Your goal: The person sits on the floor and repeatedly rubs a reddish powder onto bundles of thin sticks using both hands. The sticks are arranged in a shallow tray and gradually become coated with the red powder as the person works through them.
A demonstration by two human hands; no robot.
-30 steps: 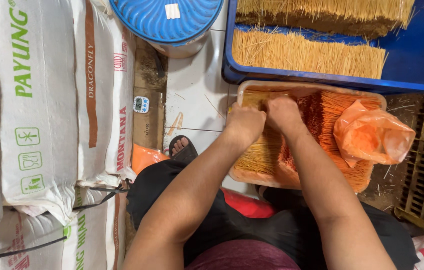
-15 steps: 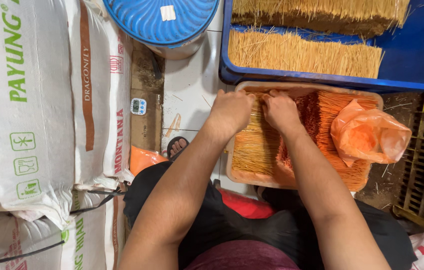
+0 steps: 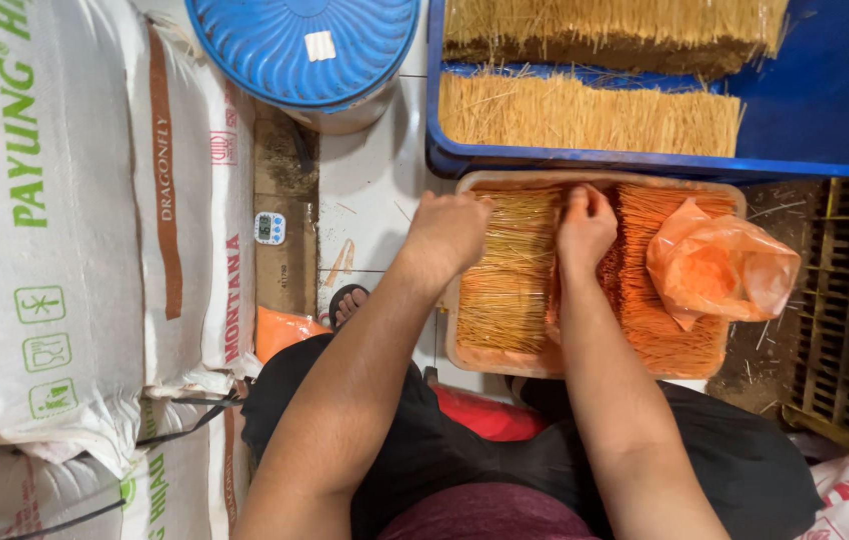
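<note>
Fingers of the left hand (image 3: 450,232) curl shut on the rim of the shallow pale plastic tray (image 3: 465,352), likely to keep it from sliding. Right hand (image 3: 585,226) pinches a small bunch of thin yellow sticks (image 3: 510,285) lying side by side in that tray, beside a crumpled orange plastic bag (image 3: 720,270).

The shallow peach plastic tray (image 3: 465,358) holds pale yellow thin sticks (image 3: 510,275) and orange-coated sticks (image 3: 660,330), with a crumpled translucent orange plastic bag (image 3: 720,270) on them. Beyond the tray, a deep blue plastic crate (image 3: 845,110) carries straw-coloured stick bundles (image 3: 585,115); left of it stands a round blue ribbed lid (image 3: 305,45), then white woven sacks (image 3: 75,220) with green and brown print.
</note>
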